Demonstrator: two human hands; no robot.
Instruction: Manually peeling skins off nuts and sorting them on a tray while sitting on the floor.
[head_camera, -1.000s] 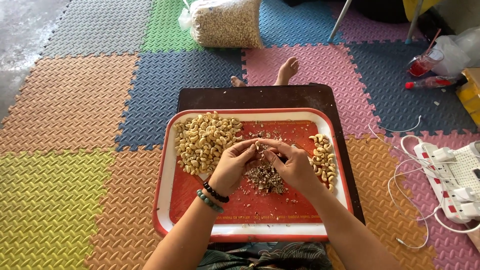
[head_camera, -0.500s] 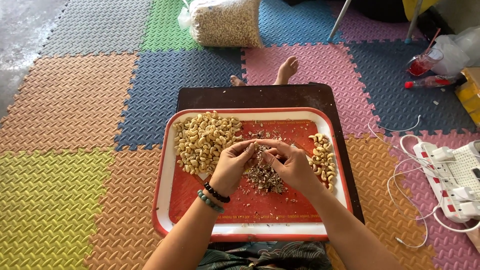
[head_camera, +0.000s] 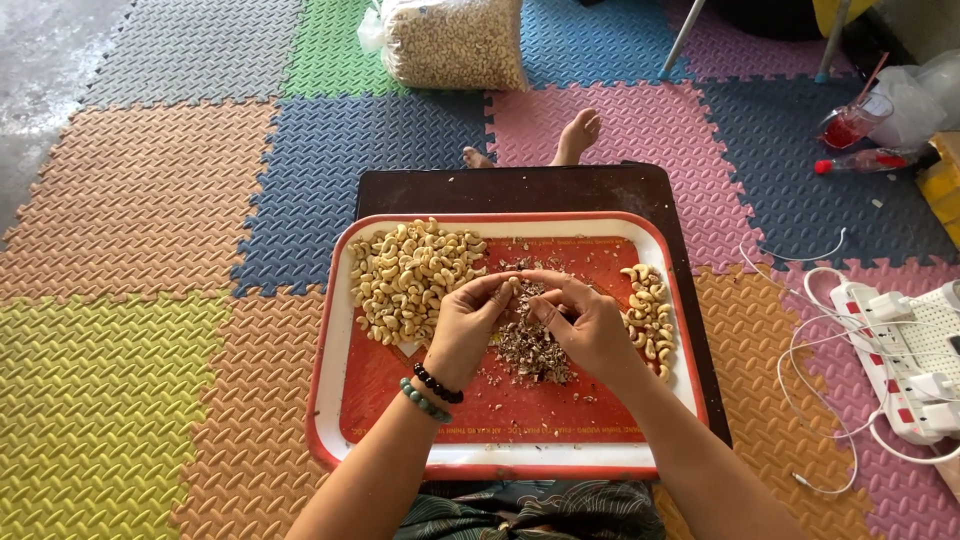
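A: Cashew nut (head_camera: 512, 287), small and pale, sits pinched between the fingertips of both hands above the middle of the red tray (head_camera: 400, 395). Where exactly are the hands?

B: The left hand (head_camera: 468, 325) and the right hand (head_camera: 585, 325) meet over the heap of brown skins (head_camera: 530, 350). Both are curled nearly closed, thumbs and forefingers pressed on that 1 nut. The left wrist carries 2 bead bracelets (head_camera: 430, 392), 1 dark and 1 green.

A: How does the nut look?

B: Too small to tell much. It is light in colour, like the others, and mostly hidden by the fingers.

A: And the other nuts?

B: A large pile of cashews (head_camera: 405, 280) lies on the left part of the tray, just beside the left hand. A smaller pile of cashews (head_camera: 650, 315) lies along the right edge, next to the right hand. Brown flakes are scattered across the red surface between them.

A: What carries the tray?

B: A low dark worktop (head_camera: 520, 188), which shows beyond the tray's far rim. It stands on a floor of foam mats (head_camera: 150, 200) in orange, blue, pink, green and yellow.

A: Anything else around?

B: A bare foot (head_camera: 577, 135) rests on the pink mat past the worktop. A clear bag of cashews (head_camera: 455, 42) stands farther off. To the right lie a white power strip (head_camera: 900, 345) with white cables, and a cup with red liquid (head_camera: 850, 122).
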